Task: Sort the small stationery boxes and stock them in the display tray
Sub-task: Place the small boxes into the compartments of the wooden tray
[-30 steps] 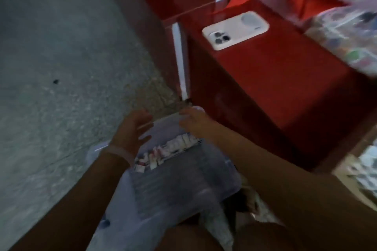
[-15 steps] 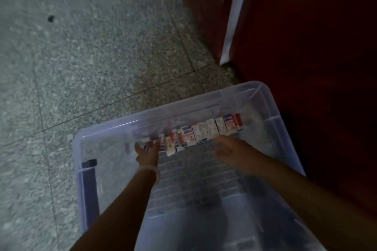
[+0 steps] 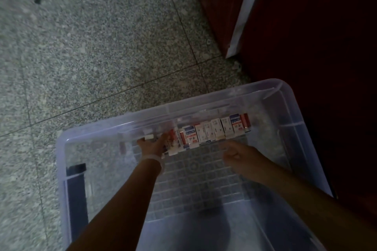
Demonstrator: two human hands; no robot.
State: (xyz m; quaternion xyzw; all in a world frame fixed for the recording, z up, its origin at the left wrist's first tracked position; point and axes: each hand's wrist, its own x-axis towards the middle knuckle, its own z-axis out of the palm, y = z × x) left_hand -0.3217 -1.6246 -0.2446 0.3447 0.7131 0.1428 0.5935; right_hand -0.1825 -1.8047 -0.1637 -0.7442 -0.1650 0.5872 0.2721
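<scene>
- A clear plastic bin [image 3: 61, 149] sits on the speckled floor [image 3: 91, 47], beside a dark red cabinet [image 3: 316, 36]
- A row of small boxes [image 3: 214, 131] stands along the bin's far wall
- The left hand [image 3: 152, 144] reaches the row's left end, fingers on the end boxes; whether it grips them I cannot tell
- The right hand [image 3: 234, 152] is curled in a loose fist just in front of the row, holding nothing

I see a clear, faintly bluish bin [image 3: 318, 112] with a gridded base and a black latch [image 3: 76, 195] at lower left. The small boxes [image 3: 212, 131] are white with red and blue print. The floor [image 3: 91, 47] is speckled grey-green; the cabinet [image 3: 316, 26] at upper right is dark red with a white strip [image 3: 242, 12].
</scene>
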